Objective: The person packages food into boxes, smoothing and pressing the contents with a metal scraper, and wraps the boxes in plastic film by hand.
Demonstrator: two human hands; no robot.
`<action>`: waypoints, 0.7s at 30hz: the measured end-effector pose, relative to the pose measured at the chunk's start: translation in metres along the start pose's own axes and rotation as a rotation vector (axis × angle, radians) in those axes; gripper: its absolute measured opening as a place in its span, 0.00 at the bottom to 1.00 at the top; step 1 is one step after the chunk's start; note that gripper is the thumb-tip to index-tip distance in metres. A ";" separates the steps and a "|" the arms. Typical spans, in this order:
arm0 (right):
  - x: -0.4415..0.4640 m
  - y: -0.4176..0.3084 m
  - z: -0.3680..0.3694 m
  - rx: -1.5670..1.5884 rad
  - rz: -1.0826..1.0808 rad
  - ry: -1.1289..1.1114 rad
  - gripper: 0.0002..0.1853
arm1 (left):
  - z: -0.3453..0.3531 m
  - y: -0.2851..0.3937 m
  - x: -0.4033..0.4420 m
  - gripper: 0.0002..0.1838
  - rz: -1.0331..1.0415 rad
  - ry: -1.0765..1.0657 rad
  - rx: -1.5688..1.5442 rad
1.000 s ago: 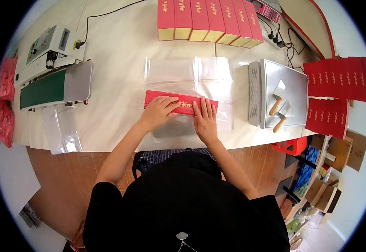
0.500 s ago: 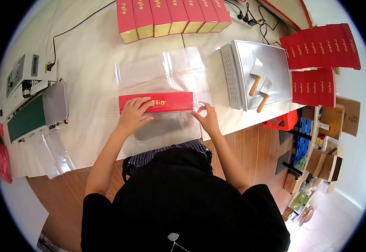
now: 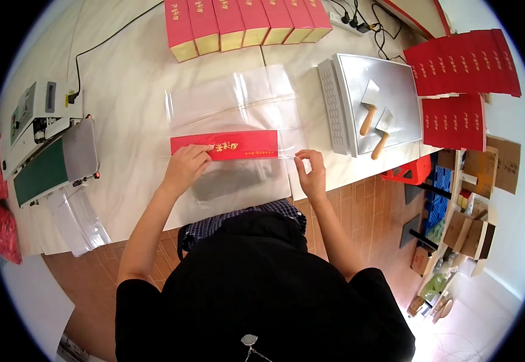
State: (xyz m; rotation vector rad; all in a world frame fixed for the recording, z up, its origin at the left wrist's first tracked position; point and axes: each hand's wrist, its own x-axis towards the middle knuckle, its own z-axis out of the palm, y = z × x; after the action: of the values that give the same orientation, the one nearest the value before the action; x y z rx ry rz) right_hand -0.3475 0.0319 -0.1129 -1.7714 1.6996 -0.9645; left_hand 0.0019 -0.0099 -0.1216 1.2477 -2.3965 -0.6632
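A long red box (image 3: 250,143) with gold lettering lies inside or beneath clear plastic film (image 3: 232,108) on the marbled table. My left hand (image 3: 185,169) rests on the lower left part of the box, its fingers together and pointing right; whether it grips anything is hidden. To the right of the box, my right hand (image 3: 312,175) pinches the edge of the clear film between thumb and fingers. More clear film lies flat below the box, near the table's front edge.
Red boxes (image 3: 244,24) stand in a row behind. At right are a metal case (image 3: 389,102) with two trowels (image 3: 374,120), stacked red boxes (image 3: 455,122) and cables. A machine with a green belt (image 3: 40,172) stands left, clear bags (image 3: 78,220) beside it.
The view has shifted, so the scene sits further left. My right hand has left the box's top and moved to the film at its right end. My left hand has slid lower on the box.
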 end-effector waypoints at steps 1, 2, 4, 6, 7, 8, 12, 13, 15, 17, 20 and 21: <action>0.003 -0.002 0.001 0.050 0.051 0.013 0.09 | 0.000 0.001 0.000 0.12 -0.004 0.000 0.003; 0.006 -0.004 0.002 0.054 0.050 0.009 0.09 | 0.000 0.003 -0.001 0.09 0.004 0.058 0.015; 0.022 -0.025 0.006 -0.163 -0.174 0.011 0.14 | 0.000 0.008 0.000 0.08 0.005 0.115 0.033; 0.031 -0.047 0.018 -0.167 -0.237 -0.059 0.19 | -0.001 0.009 0.002 0.09 0.060 0.159 0.060; 0.035 -0.060 0.026 -0.190 -0.312 -0.149 0.20 | -0.001 0.008 0.001 0.09 0.057 0.158 0.064; 0.038 -0.068 0.033 -0.214 -0.386 -0.238 0.21 | 0.001 0.006 0.001 0.09 0.058 0.146 0.090; 0.035 -0.053 0.058 -0.312 -0.508 -0.263 0.20 | 0.004 0.004 -0.003 0.10 0.063 0.134 0.107; 0.033 -0.040 0.059 -0.336 -0.537 -0.299 0.17 | 0.004 0.005 -0.003 0.10 0.055 0.136 0.109; 0.029 -0.025 0.058 -0.363 -0.568 -0.338 0.14 | 0.002 0.007 -0.003 0.10 0.072 0.148 0.125; 0.026 -0.021 0.055 -0.219 -0.491 -0.310 0.09 | 0.001 0.009 -0.001 0.11 0.065 0.149 0.135; 0.033 -0.029 0.045 -0.161 -0.436 -0.343 0.08 | 0.000 0.006 0.001 0.13 0.060 0.107 0.149; 0.033 -0.027 0.042 -0.161 -0.435 -0.346 0.08 | -0.001 0.004 0.002 0.13 0.058 0.067 0.154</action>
State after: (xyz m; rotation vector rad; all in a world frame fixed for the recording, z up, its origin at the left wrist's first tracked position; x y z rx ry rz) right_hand -0.2984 -0.0032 -0.1133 -2.3190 1.2294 -0.6438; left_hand -0.0014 -0.0094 -0.1181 1.2348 -2.4563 -0.4194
